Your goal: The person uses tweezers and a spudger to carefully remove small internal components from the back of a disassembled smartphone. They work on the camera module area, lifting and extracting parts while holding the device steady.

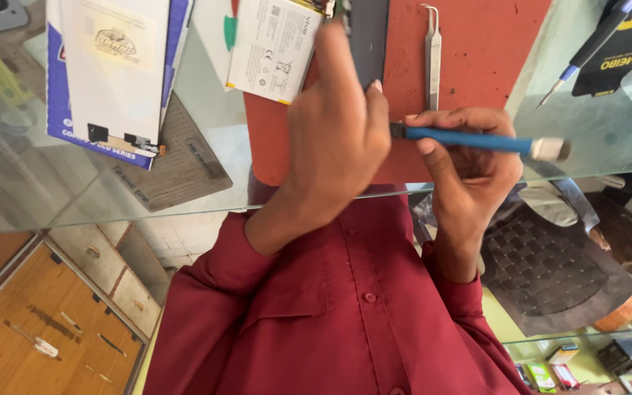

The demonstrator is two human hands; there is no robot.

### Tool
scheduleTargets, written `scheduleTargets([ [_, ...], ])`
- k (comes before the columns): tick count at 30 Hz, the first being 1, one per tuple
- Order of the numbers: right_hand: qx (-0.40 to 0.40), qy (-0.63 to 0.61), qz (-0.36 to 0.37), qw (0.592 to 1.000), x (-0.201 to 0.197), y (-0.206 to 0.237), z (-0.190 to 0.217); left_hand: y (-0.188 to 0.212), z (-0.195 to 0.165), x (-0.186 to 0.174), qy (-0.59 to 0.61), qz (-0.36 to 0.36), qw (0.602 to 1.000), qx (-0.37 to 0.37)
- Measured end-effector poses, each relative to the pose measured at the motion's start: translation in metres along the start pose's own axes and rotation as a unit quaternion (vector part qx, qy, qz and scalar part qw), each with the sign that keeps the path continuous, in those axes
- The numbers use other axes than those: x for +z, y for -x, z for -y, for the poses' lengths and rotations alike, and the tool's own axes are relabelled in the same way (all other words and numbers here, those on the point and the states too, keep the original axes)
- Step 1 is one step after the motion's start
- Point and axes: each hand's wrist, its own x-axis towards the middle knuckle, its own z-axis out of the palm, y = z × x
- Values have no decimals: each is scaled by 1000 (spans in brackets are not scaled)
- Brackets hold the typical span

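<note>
Blue is the handle of the slim tool (477, 139) that the right hand (469, 168) holds. The thumb and fingers are clamped round the shaft near its dark working end, which points toward the left hand (338, 139). A pale cap sticks out on the far side. The left hand is closed on a dark, flat phone panel (369, 36), with the index finger stretched up along its edge and the thumb pressed to its side. The hand hides the lower part of the panel, so the exact meeting point of tool and panel cannot be made out.

Judging from this, the step in hand is working the tool's tip at the panel's lower edge, with both hands raised above the red mat (477, 58) on the glass counter (608, 139). The next move seems to call for a steady brace from the left hand and a small, light push from the right, since a slip could scratch the panel or jab a finger.

The panel looks thin, rigid and glossy black. It stands roughly upright, beside a white battery pack (272, 47). A pair of steel tweezers (431, 55) lies on the mat just to the right, and a white box with a blue edge (111, 66) rests well to the left.
</note>
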Motion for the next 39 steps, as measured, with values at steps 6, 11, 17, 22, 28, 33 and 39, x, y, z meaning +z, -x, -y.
scheduleTargets([
  [6,-35,60,-13,998,-5,1,-3,-9,7,-2,214,33,971,-99],
  [11,-48,111,-8,993,-7,-1,-4,-7,8,9,162,0,987,-19],
  [17,-43,120,-12,992,-6,-3,-4,-6,9,12,143,-12,990,-16],
  [22,-81,169,-73,980,24,-25,-1,-8,6,9,141,1,989,-38],
  [28,-171,282,-61,942,54,-68,15,-6,9,9,140,2,989,-42],
  [33,-104,315,-102,938,43,-34,5,-5,13,12,128,13,990,-50],
  [39,-259,548,-145,782,36,-46,-9,-4,12,11,145,9,988,-48],
])
